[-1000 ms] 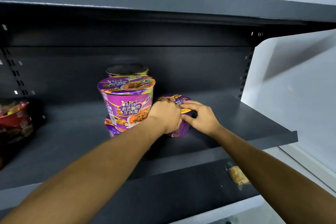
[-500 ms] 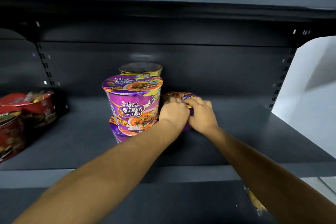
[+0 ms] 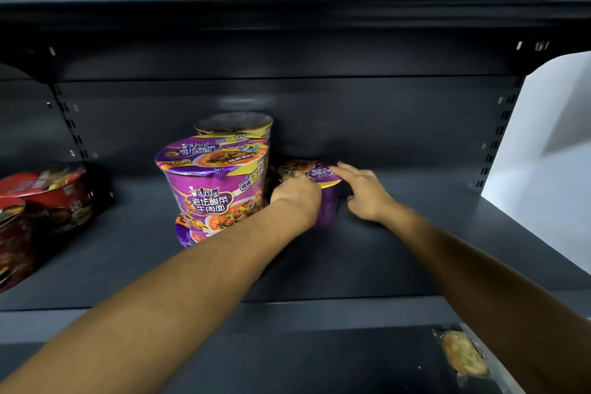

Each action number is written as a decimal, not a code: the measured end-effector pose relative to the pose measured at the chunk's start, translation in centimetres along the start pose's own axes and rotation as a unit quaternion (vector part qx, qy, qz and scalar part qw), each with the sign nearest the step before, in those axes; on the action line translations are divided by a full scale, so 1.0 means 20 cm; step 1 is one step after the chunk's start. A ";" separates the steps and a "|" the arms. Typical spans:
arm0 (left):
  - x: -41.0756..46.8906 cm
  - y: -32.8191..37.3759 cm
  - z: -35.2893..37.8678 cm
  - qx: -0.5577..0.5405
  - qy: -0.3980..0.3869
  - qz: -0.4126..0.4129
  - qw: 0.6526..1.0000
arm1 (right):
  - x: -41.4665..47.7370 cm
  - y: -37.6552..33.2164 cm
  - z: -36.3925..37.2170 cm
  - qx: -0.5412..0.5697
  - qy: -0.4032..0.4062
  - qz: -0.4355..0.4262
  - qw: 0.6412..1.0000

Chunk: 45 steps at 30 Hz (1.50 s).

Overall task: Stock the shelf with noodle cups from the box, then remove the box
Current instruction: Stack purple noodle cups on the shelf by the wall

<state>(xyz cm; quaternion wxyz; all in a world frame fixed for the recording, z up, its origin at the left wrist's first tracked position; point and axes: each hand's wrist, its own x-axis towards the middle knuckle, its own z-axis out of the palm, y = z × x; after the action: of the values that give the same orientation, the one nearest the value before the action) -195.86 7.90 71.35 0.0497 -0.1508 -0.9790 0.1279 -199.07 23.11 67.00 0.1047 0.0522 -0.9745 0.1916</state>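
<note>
Noodle cup [image 3: 327, 213] sits gripped by the left hand [image 3: 295, 198], the right hand [image 3: 364, 193] resting straight fingers on its top.

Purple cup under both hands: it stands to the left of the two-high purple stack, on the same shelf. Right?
Not quite. The head view shows the purple cup standing to the right of the two-high purple stack, not to the left. The rest holds: it is on the same shelf, with the left hand and the right hand both on it.
</note>
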 end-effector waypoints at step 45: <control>0.05 -0.04 0.01 -0.019 0.097 0.000 0.995 | 0.02 -0.10 -0.02 -0.137 0.081 -0.078 0.984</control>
<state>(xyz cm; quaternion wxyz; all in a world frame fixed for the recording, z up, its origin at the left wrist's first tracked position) -197.08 7.41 71.37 0.1419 -0.1639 -0.9717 0.0940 -199.01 21.36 68.21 0.2045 0.0976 -0.9726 0.0510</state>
